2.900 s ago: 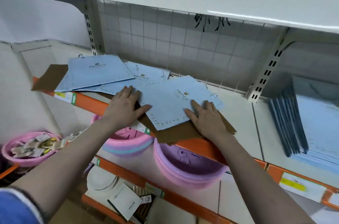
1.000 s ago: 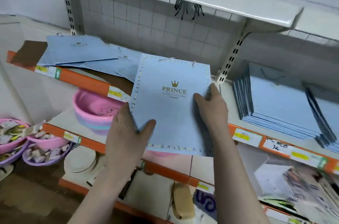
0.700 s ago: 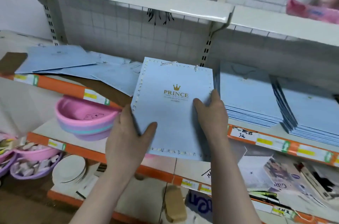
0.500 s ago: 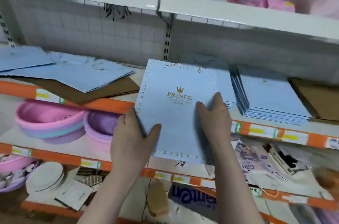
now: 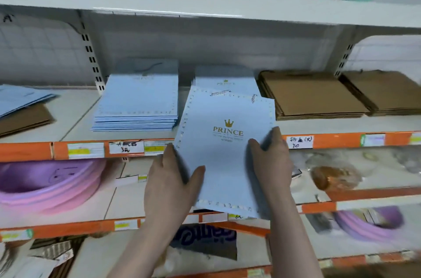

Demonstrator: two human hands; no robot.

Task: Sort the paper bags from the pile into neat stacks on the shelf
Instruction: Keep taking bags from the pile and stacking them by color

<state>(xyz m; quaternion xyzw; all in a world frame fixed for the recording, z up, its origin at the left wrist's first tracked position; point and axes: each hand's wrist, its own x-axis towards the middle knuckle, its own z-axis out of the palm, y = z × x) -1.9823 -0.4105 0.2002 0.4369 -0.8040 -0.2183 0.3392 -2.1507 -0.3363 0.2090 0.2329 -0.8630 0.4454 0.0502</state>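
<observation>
Left hand [image 5: 169,183] and right hand [image 5: 271,163] grip light-blue "PRINCE" paper bag [image 5: 224,154] by its side edges, thumbs on front, held tilted before shelf's orange front edge [image 5: 330,141]. On shelf behind: two blue bag stacks [image 5: 139,104], second [image 5: 224,80] partly hidden; brown bag stacks [image 5: 309,93] toward right end.
</observation>
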